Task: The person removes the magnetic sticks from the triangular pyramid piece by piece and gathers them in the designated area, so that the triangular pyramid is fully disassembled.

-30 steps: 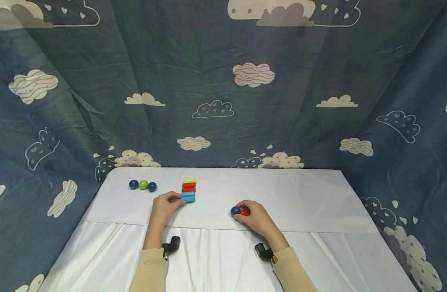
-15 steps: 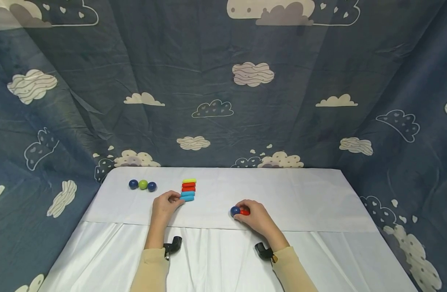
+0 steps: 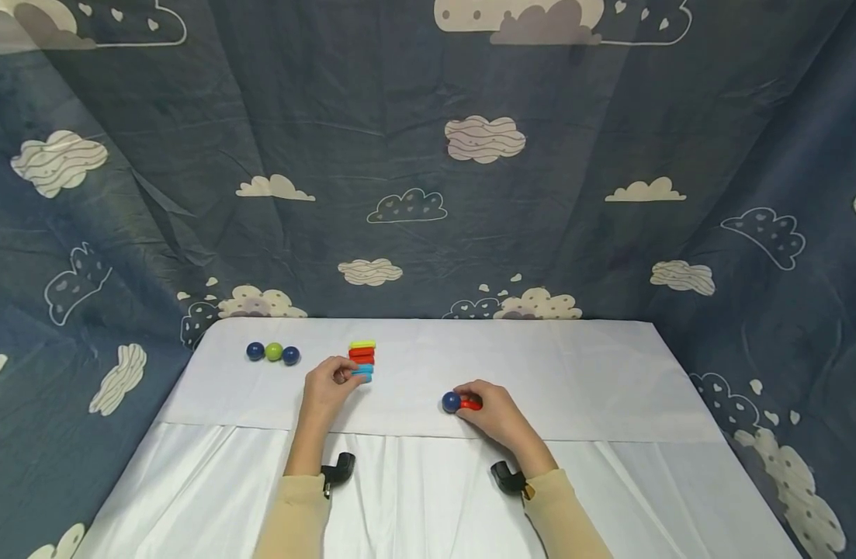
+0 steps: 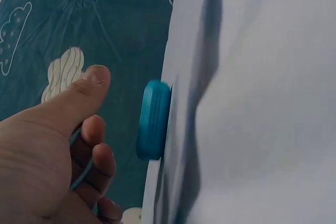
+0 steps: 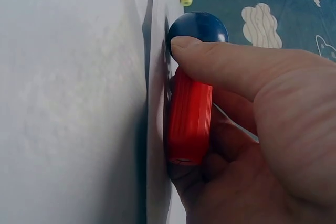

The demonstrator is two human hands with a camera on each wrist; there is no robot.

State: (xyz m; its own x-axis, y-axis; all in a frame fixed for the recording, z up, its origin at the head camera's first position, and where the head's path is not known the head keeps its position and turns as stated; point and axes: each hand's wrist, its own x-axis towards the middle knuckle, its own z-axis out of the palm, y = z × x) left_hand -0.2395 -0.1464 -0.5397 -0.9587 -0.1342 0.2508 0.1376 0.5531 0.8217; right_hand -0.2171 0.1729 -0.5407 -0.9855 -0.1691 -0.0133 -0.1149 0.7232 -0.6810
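My right hand [image 3: 497, 410] pinches a red ribbed rod [image 5: 189, 119] between thumb and fingers. A dark blue ball [image 5: 198, 27] sits at the rod's end, in line with it, and the thumb tip overlaps the place where they meet. My left hand [image 3: 326, 390] is at the near end of a column of short rods; its fingers are loosely bent. Two light blue rods [image 3: 363, 369] are partly covered by that hand in the head view. In the left wrist view, thumb and fingertips stand apart from a blue rod [image 4: 153, 120].
Beyond the light blue rods lie two red rods [image 3: 362, 355] and a yellow-green rod [image 3: 362, 344]. A green ball [image 3: 274, 352] sits between two dark blue balls [image 3: 291, 355] at the table's back left. White cloth covers the table [image 3: 553, 373]; a cloud-patterned curtain hangs behind.
My left hand has moved right and slightly away from me, now overlapping the light blue rods more. My right hand has shifted slightly right, showing more of the blue ball.
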